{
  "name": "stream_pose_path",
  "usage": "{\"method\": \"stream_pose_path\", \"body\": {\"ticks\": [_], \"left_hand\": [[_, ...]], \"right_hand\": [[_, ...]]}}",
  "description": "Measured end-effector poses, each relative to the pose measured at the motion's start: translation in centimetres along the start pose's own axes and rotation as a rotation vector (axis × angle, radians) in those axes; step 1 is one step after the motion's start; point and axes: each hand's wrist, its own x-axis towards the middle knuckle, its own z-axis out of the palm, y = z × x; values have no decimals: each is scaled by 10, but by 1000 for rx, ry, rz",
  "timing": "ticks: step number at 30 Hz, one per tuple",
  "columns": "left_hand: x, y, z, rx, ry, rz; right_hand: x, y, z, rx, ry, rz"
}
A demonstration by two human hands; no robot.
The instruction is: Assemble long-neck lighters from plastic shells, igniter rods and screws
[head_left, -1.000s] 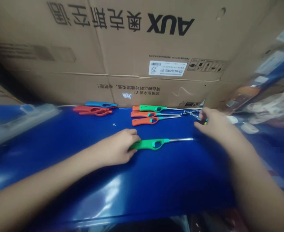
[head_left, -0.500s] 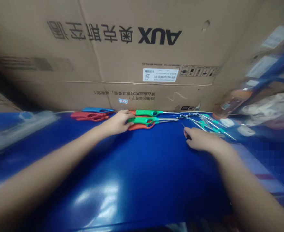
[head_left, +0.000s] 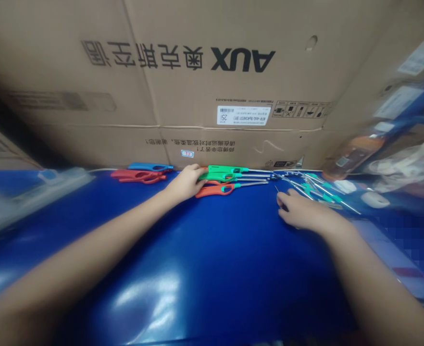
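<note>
My left hand (head_left: pixel 187 181) reaches to the back of the blue table (head_left: pixel 205 259) and its fingers close on the handle end of a green long-nosed lighter (head_left: pixel 223 176). That lighter lies on a small stack of green and orange lighters (head_left: pixel 215 189) against the carton. My right hand (head_left: pixel 297 211) rests on the table to the right, fingers curled around a thin dark part that I cannot make out. Just beyond it lies a loose heap of metal rods with teal fittings (head_left: pixel 315 190).
A large brown AUX carton (head_left: pixel 212 81) walls off the back of the table. Red and blue lighter shells (head_left: pixel 142 173) lie at its foot on the left. A clear plastic bag (head_left: pixel 24 192) sits far left; blurred boxes and bags crowd the right.
My left hand carried the green lighter from the table's middle back onto the stack by the carton. My right hand drew back from the rod heap toward me.
</note>
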Motion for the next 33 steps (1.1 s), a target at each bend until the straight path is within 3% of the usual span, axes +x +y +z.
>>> {"method": "stream_pose_path", "body": {"ticks": [8,14,19,22,26,29,33], "left_hand": [[-8,4,-3,35,30,11],[-25,2,-27,96,55,-3],[-60,-23,-55,166,65,-72],[-86,-46,-69,229,97,-156],[-113,-74,-76,308,154,-253],[-122,-88,-72,331,174,-283],[-125,-94,-68,326,183,-277]], "right_hand": [[3,3,3,14,15,-18],[3,8,5,26,30,-41],[8,12,7,3,128,-48],[15,11,10,15,341,-72],[21,1,15,239,608,-237],[18,-16,17,366,643,-334],[12,-38,21,380,588,-442]]}}
